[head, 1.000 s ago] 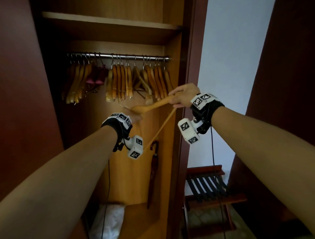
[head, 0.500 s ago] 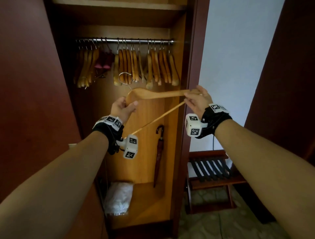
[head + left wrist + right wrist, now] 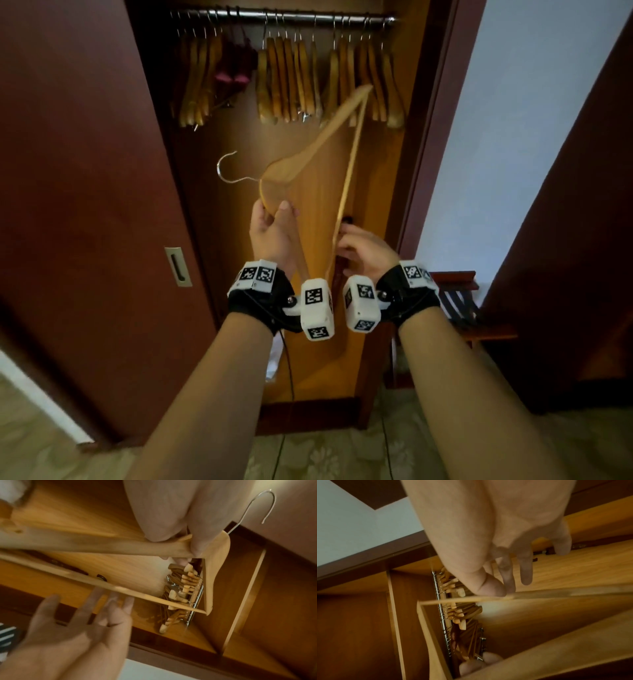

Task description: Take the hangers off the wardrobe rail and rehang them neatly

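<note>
Swung from level to steeply tilted since half a second ago: one wooden hanger (image 3: 310, 150), wire hook (image 3: 227, 168) pointing left, far tip raised before the hangers on the rail (image 3: 284, 15). Left hand (image 3: 272, 236) pinches its shoulder near the neck between thumb and fingers. Right hand (image 3: 364, 251), fingers spread loosely, touches the lower bar (image 3: 346, 198) with thumb and fingertips; remaining hangers (image 3: 291, 78) hang in the wardrobe.
</note>
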